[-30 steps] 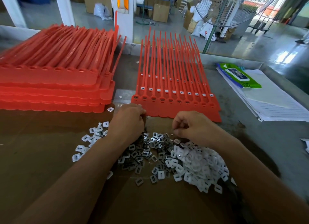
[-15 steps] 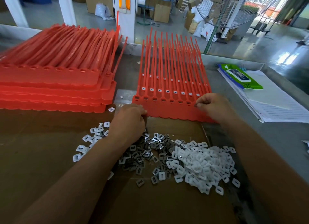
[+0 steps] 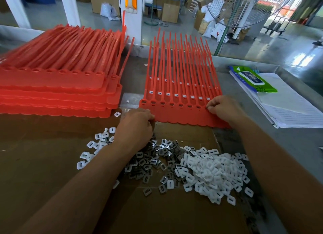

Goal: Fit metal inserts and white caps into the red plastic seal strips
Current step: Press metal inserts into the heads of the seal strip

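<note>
The right hand [image 3: 225, 108] is held at the right end of the front sheet of red seal strips [image 3: 183, 116], its fingers curled and its thumb and forefinger pinched on a small dark piece [image 3: 207, 108] right at the last socket of the near row; what the piece is cannot be made out. The left hand [image 3: 135, 127] is laid knuckles up at the near left corner of the same sheet, touching its edge; its fingers are tucked under and hidden, so whether anything is gripped cannot be told. Dark fittings are seen seated in the other sockets of the near row [image 3: 171, 104], and white caps [image 3: 176, 95] are fitted in the row just behind. The strip sheet is laid flat on the counter [image 3: 279, 143], tails pointing away. Loose metal inserts [image 3: 153, 161] are heaped on a brown cardboard sheet [image 3: 43, 164] just under and beside the left hand, and a pile of loose white caps [image 3: 216, 171] is heaped touching them on the right; a few more caps [image 3: 90, 144] are scattered to the left. A tall stack of red strip sheets [image 3: 52, 89] is set at the far left. A lined paper pad [image 3: 293, 111] with a green packet [image 3: 253, 80] on it is placed at the right.
</note>
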Demonstrator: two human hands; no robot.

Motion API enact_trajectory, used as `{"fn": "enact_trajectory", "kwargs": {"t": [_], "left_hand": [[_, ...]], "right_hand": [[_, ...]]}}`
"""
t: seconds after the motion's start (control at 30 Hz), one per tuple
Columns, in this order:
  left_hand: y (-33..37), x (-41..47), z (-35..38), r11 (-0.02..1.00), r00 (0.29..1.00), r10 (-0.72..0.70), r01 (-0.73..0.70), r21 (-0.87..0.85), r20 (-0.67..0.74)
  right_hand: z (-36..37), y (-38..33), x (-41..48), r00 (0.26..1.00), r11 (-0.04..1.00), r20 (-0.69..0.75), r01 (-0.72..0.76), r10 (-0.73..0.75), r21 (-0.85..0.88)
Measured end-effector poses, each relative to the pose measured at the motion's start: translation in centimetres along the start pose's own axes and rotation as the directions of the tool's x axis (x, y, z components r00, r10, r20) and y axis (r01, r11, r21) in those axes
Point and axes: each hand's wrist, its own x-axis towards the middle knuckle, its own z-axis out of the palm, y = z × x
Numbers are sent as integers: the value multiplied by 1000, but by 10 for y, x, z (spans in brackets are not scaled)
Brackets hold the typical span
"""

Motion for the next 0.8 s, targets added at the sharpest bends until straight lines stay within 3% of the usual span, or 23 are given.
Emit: {"fn": "enact_trajectory", "kwargs": {"t": [0.17, 0.5, 0.8], "left_hand": [[1, 0, -1, 1000, 1000, 4, -4, 3, 2], [-1, -1, 0, 1000, 1000, 14, -14, 1, -12], [0, -2, -1, 1000, 999, 28, -28, 10, -27]], "right_hand": [[1, -2, 3, 1000, 1000, 2, -27, 27, -4], [2, -3, 3, 991, 972, -60, -107, 122, 210], [3, 2, -6, 996, 980, -80, -14, 30, 201]]}}
